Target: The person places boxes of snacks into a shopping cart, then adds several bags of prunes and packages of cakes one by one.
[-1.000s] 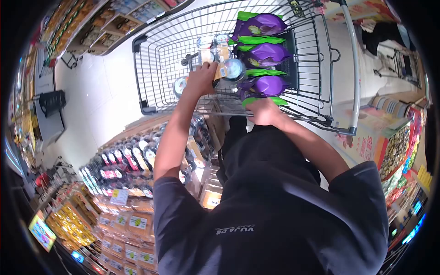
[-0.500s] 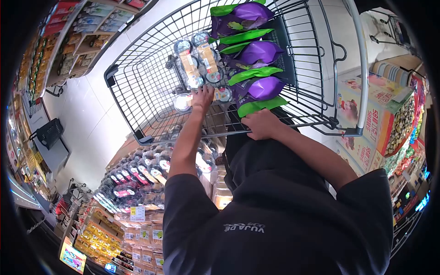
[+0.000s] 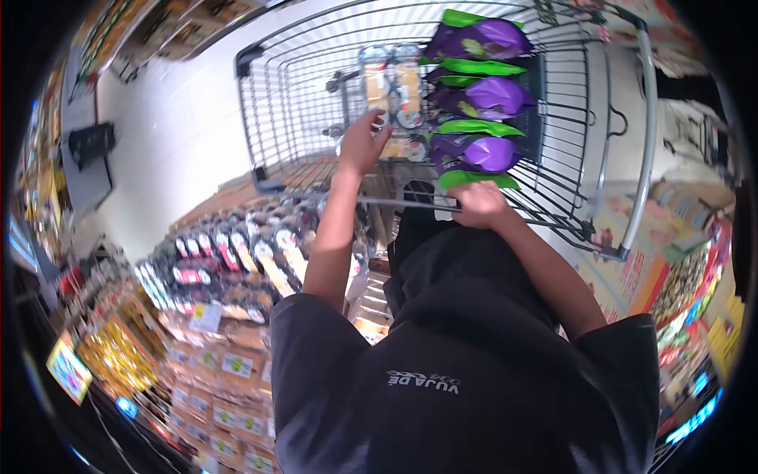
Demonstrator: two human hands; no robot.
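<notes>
Over the metal shopping cart (image 3: 260,130), my left hand (image 3: 363,146) is raised with its fingers apart and nothing in it. Just beyond its fingertips lie two long clear packs side by side, the left pack (image 3: 377,83) and the right pack (image 3: 407,83). A third pack (image 3: 403,148) lies crosswise to the right of the hand. My right hand (image 3: 480,204) has its fingers wrapped over the cart's near rim, against the green edge of the nearest purple bag (image 3: 493,154). More purple and green bags (image 3: 482,39) line up beyond it.
Left of my body, a display (image 3: 237,253) holds many clear packs above stacked boxes (image 3: 213,363). Printed cartons (image 3: 624,237) stand at the right. Shelves (image 3: 174,24) run along the upper left, and a dark basket (image 3: 91,146) sits at the far left.
My left hand has lifted off the crosswise pack and its fingers have spread. The view has shifted, so the cart appears further right. My right hand stays at the cart's rim.
</notes>
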